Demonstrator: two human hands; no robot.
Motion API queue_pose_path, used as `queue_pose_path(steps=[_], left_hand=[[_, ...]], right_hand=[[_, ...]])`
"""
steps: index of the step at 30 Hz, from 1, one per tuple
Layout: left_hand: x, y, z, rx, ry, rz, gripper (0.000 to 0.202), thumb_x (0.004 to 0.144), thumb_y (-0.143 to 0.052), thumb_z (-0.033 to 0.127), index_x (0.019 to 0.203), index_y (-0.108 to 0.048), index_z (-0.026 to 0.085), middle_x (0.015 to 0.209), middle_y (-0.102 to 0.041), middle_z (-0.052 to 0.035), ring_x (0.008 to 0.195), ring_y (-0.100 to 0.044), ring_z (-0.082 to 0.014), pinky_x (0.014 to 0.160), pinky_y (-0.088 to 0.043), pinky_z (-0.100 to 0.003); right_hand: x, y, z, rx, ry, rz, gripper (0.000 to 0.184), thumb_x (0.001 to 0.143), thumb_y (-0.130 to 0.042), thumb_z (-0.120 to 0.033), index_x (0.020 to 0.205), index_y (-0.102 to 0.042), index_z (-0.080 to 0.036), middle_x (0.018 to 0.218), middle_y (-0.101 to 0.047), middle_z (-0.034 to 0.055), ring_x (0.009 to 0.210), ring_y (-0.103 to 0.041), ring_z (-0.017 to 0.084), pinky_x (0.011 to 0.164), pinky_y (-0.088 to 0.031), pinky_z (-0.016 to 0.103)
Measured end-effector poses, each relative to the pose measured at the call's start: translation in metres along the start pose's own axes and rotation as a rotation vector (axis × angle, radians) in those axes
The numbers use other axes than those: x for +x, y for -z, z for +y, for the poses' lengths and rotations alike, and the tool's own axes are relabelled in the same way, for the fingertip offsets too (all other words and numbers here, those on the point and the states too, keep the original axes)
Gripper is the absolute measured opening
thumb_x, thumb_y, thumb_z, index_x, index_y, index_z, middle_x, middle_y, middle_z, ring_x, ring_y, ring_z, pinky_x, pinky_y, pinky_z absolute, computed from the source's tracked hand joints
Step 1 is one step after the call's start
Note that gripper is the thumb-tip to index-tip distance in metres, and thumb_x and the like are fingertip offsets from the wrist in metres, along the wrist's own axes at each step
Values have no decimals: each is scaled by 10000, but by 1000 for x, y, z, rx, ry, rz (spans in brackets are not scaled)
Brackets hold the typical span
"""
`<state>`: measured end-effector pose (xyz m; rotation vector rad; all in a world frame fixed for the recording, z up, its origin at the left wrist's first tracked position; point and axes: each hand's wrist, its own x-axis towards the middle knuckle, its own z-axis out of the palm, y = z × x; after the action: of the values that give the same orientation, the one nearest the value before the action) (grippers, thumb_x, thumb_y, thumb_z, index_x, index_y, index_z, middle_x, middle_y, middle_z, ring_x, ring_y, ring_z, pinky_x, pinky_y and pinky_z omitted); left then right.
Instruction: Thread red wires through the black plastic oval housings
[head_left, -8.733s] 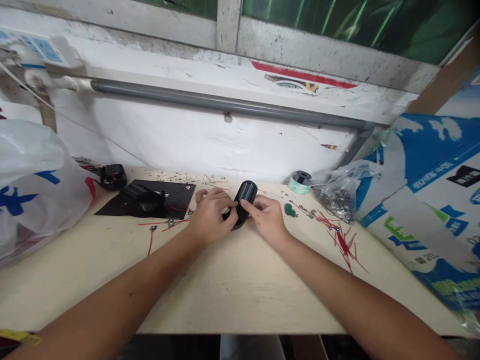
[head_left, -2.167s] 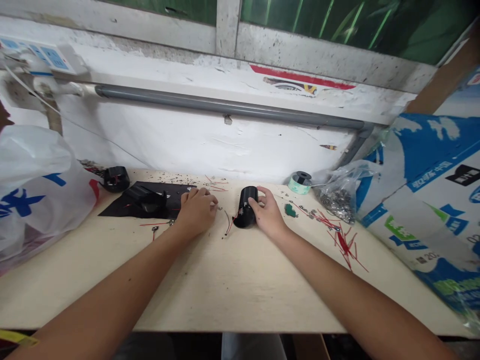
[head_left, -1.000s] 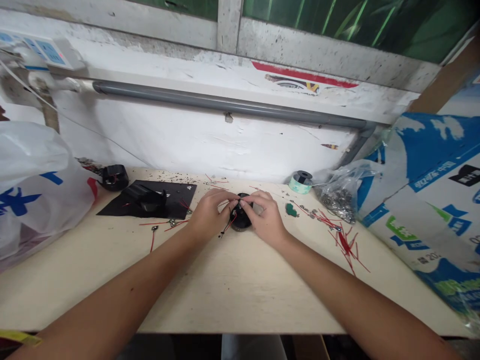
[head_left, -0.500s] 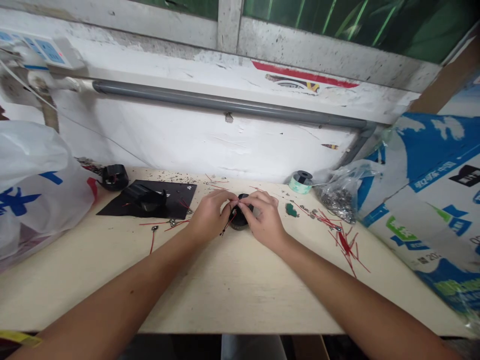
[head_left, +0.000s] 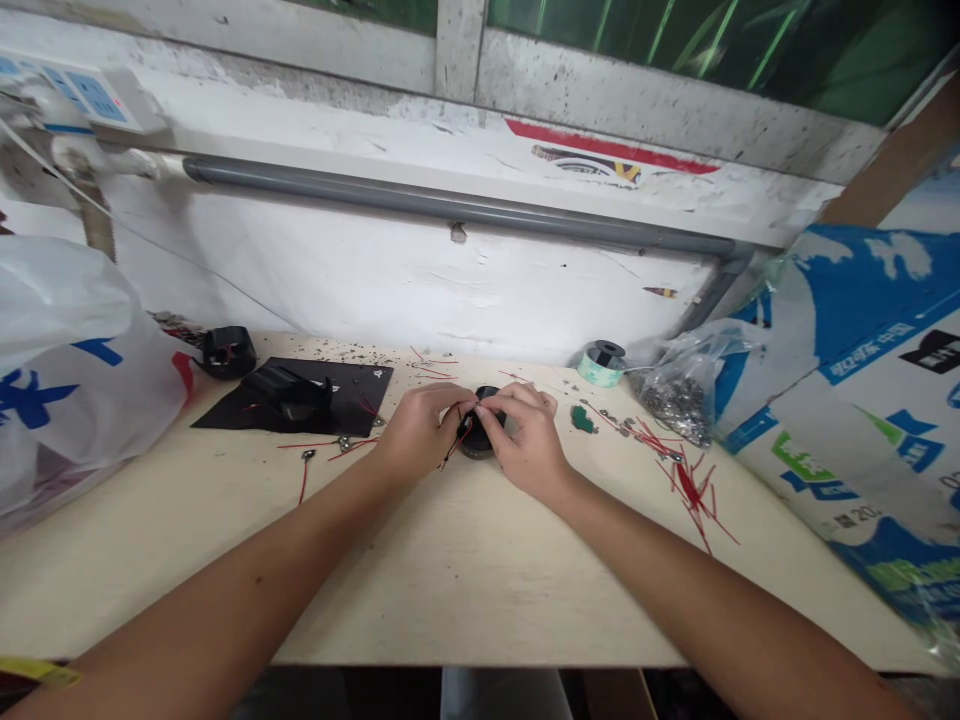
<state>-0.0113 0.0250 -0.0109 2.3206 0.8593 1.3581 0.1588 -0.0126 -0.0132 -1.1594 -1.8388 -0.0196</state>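
Observation:
At the middle of the table, a black round part (head_left: 484,440) stands under and between my hands, partly covered by the fingers. Thin red and black wires (head_left: 448,455) hang out beside it, below my left fingers. My left hand (head_left: 421,428) is closed in a pinch over the part's upper edge. Meeting it tip to tip, my right hand (head_left: 529,430) pinches too, thumb against forefinger. What sits between the fingertips is too small to make out.
Left are a black sheet (head_left: 356,395) bearing a black plastic piece (head_left: 289,395), another black housing (head_left: 226,352) and a white bag (head_left: 75,350). Right lie red wires (head_left: 690,490), a green piece (head_left: 582,419), a tape roll (head_left: 601,365), a bag of metal parts (head_left: 679,395) and a carton (head_left: 862,400).
Both hands keep their pinch at the same spot, with only a slight shift of the fingers. The things on the table stay in place.

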Motion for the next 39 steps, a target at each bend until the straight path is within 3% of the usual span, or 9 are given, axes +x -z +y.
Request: queue_pose_path(steps=[21,30,39], left_hand=[[-1,0,1,50,-27,68,203,882,-560,116,824,-742,184,824,-746,-52,844,-704,-206,781,-532,-301],[0,4,0,165,-145,-31,276,900,-480,80,876,-737,175,947,-757,-82,871,-706,-211,770,-546,-306],[0,2,-2,129,-61,12,297,847,-490,37,856,-749,182,894,-770,-54,810,-716,-193,715,-542,-271]], right_hand=[[-2,1,-3,-55,34,2,167,947,-561,-197,873,-704,-243,836,-625,-4,904,-584,188,917,-251,416],[-1,2,-2,-87,8,-49,198,945,-545,-184,873,-717,-253,856,-644,4,910,-582,197,919,-246,426],[-1,1,-1,-52,-2,-55,194,947,-548,-188,872,-716,-250,866,-632,-4,915,-590,188,932,-233,421]])
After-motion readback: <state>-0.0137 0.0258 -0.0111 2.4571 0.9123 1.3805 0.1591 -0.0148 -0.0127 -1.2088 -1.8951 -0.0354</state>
